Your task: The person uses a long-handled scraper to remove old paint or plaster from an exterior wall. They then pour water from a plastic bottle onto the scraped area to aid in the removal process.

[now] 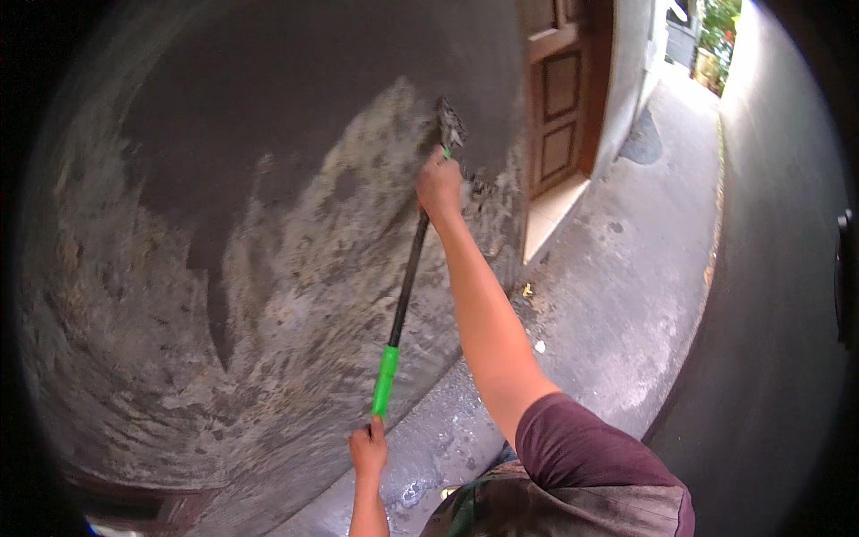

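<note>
A black pole (408, 285) with a bright green grip (384, 382) slants up along the wall. My left hand (369, 451) holds its lower end, just below the green grip. Further up, my right hand (440, 184) is closed around the pole, close to its head. That head (451, 124), dark and ragged with pale streaks, is against or very near the wall; whether it is a brush or a mop cannot be made out. The rough grey wall (288, 315) has a large smooth dark patch (268, 101) over its upper part, with uneven lower edges.
Right of the wall is a brown panelled wooden door (560, 101) above a pale tiled sill (550, 215). A narrow concrete passage (624, 282) runs between this wall and a smooth wall (772, 322) on the right. Small debris (527, 290) lies at the wall's foot. Plants (719, 37) stand at the far end.
</note>
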Tool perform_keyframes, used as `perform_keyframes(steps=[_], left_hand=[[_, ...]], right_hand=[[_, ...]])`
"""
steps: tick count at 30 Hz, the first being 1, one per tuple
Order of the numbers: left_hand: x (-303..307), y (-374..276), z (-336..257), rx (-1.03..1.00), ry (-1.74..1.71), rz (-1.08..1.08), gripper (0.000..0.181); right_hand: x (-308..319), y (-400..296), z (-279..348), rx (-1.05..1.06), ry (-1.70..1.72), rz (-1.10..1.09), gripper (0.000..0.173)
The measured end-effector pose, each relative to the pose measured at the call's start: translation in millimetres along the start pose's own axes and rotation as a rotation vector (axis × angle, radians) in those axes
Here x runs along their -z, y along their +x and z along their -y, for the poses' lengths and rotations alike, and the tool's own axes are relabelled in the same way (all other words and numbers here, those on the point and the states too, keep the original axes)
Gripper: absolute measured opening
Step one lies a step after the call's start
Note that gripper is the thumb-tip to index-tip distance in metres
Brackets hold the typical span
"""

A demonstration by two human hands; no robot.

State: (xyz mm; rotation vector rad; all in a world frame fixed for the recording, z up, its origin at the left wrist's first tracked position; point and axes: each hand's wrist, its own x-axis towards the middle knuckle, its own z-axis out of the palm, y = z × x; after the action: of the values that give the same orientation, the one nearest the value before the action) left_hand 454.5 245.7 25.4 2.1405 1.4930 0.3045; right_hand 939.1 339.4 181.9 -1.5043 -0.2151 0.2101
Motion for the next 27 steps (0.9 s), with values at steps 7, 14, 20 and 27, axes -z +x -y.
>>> perform_keyframes(steps=[7,14,20,27], left_hand=[[-23.7,-26.1,-35.3,0.039,-0.080,0.047,0.063],[-42.5,-193.7,108.8,0.181,-0.089,-0.010,0.049],[-36.7,-233.4,120.1,0.321,-0.006,0.059,0.040],[-58.1,-220.8,142.2,0.300,-0.153,-0.084,0.051]], right_hand=[[42.7,-0.6,14.3,-0.037,0.142,0.101,0.056],[24.4,-189.7,-64.5,-0.003,0.153,0.211,0.049],[-20.0,-229.8,-103.7,-0.191,0.067,0.323,0.048],[-23.9,-231.4,-93.5,-0.203,-0.021,0.344,0.048]])
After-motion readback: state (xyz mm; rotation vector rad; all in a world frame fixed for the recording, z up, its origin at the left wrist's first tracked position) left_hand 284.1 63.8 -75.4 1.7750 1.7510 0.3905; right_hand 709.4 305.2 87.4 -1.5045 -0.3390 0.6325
